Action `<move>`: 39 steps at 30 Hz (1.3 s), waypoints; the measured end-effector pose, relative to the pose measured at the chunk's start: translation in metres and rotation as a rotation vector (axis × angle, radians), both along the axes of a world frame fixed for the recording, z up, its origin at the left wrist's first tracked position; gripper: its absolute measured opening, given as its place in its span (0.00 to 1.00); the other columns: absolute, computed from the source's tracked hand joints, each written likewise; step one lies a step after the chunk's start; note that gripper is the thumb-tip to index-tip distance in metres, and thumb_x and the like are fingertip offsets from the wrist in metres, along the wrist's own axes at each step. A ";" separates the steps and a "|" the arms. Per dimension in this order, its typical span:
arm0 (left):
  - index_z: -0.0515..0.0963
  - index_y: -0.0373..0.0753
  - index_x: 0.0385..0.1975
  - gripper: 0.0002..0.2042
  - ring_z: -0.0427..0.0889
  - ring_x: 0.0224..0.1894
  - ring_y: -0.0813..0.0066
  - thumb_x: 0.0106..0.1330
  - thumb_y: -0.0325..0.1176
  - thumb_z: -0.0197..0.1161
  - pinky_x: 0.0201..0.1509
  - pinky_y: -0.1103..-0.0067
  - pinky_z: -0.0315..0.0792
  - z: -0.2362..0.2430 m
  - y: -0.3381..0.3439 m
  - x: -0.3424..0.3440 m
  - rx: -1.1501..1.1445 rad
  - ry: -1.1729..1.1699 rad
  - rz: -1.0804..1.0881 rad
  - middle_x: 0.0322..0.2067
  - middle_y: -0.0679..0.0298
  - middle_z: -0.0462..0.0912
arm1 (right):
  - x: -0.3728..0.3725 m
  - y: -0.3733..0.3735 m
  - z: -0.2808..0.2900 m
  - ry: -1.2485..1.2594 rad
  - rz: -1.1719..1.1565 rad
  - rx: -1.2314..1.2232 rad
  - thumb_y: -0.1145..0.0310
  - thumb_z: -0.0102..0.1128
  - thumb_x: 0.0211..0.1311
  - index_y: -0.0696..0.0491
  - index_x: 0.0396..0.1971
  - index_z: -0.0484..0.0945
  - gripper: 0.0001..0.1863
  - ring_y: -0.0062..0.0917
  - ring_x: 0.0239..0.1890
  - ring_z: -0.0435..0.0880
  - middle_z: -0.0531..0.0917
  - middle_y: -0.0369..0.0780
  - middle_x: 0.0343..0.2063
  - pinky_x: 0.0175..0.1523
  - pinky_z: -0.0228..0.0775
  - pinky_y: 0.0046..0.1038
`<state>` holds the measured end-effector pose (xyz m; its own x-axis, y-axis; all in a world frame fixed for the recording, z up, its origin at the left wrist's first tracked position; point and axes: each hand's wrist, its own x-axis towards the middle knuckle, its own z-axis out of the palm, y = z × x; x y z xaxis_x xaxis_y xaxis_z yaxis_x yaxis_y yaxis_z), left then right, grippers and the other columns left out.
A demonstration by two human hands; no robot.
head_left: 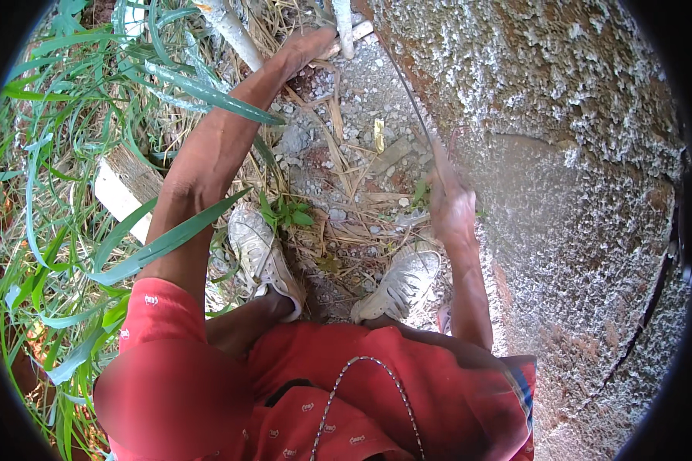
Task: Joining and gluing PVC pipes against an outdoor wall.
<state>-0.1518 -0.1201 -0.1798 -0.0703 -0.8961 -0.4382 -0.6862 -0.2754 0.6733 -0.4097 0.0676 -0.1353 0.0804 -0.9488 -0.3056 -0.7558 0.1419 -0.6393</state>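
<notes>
My left hand point(309, 49) is stretched out to the far side, closed on a pale wooden stick point(355, 34) lying crosswise. Nearer and to the right, the fingers of my right hand point(454, 206) are wrapped round the near end of a long, thin, dark tool point(409, 94), perhaps a blade seen edge-on. It runs away from me along the foot of the wall, and its far tip comes close to the stick's right end. A whitish upright pole point(344, 29) stands right beside the stick, partly in front of it.
A rough, white-flecked wall point(569, 154) rises along the right. Long green leaves point(200, 92) crowd the left, some crossing my left arm. Another pale pole point(234, 37) leans near my left hand. A white-faced block point(123, 192) lies left. My white shoes point(260, 250) stand on gravel and straw.
</notes>
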 end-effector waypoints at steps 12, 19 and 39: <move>0.75 0.42 0.41 0.24 0.68 0.48 0.66 0.60 0.55 0.42 0.56 0.71 0.56 0.001 -0.013 0.001 0.303 0.092 -0.146 0.42 0.57 0.75 | 0.024 -0.048 -0.058 0.135 0.046 -0.175 0.76 0.50 0.53 0.36 0.60 0.52 0.35 0.30 0.11 0.74 0.76 0.44 0.13 0.19 0.70 0.33; 0.80 0.39 0.32 0.35 0.77 0.27 0.73 0.46 0.69 0.51 0.31 0.71 0.71 -0.036 -0.015 0.007 -0.014 0.074 -0.046 0.19 0.62 0.75 | 0.022 -0.051 -0.063 0.049 0.019 -0.157 0.71 0.47 0.58 0.35 0.59 0.54 0.29 0.30 0.10 0.73 0.78 0.44 0.16 0.17 0.70 0.33; 0.76 0.36 0.35 0.31 0.74 0.24 0.71 0.51 0.63 0.46 0.28 0.71 0.68 -0.021 -0.014 0.000 0.081 0.126 -0.042 0.21 0.61 0.75 | 0.027 -0.054 -0.055 0.051 0.004 -0.111 0.66 0.46 0.60 0.35 0.57 0.59 0.24 0.37 0.13 0.75 0.76 0.51 0.15 0.22 0.69 0.37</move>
<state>-0.1515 -0.1337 -0.2010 -0.1659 -0.8535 -0.4939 -0.6097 -0.3049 0.7316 -0.3826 0.0137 -0.1900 0.0716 -0.9767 -0.2023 -0.7880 0.0689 -0.6118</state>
